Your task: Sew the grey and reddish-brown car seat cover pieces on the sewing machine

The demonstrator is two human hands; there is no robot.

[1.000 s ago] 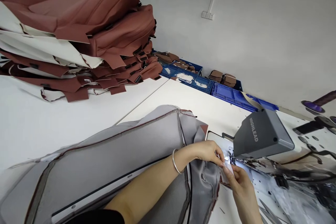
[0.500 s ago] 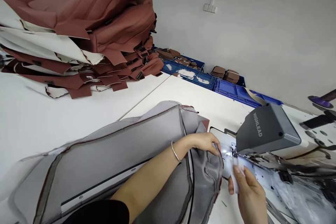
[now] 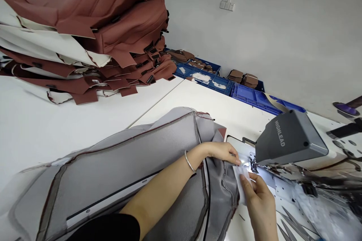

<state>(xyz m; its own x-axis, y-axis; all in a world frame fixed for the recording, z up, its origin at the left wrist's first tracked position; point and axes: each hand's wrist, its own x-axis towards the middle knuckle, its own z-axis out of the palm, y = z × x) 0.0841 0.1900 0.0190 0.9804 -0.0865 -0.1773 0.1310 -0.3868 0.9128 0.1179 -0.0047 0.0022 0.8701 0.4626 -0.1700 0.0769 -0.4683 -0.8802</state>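
Note:
A large grey seat cover [image 3: 113, 150], turned inside out with dark seam edges, lies across the white table and the sewing machine bed. My left hand [image 3: 223, 152], wearing a silver bangle, pinches the cover's right edge beside the machine needle area. The top end of a white strip [image 3: 241, 186] sits at those fingertips. My right hand [image 3: 260, 196] holds this strip between thumb and fingers, laid against the cover's edge. Just right of the hands stands the grey sewing machine head [image 3: 288, 135] marked HIGHLEAD. Whether the strip touches the cover along its whole length is unclear.
Stacked reddish-brown seat covers [image 3: 93, 37] with black clips rise at the back left. Blue crates [image 3: 209, 79] with brown pieces line the wall. Scissors [image 3: 296, 224] lie at the lower right, near clear plastic [image 3: 325, 203].
My right hand has moved left with the white strip, bringing it to the cover's edge by my left fingertips. My left hand has shifted slightly. The scissors have come into fuller view.

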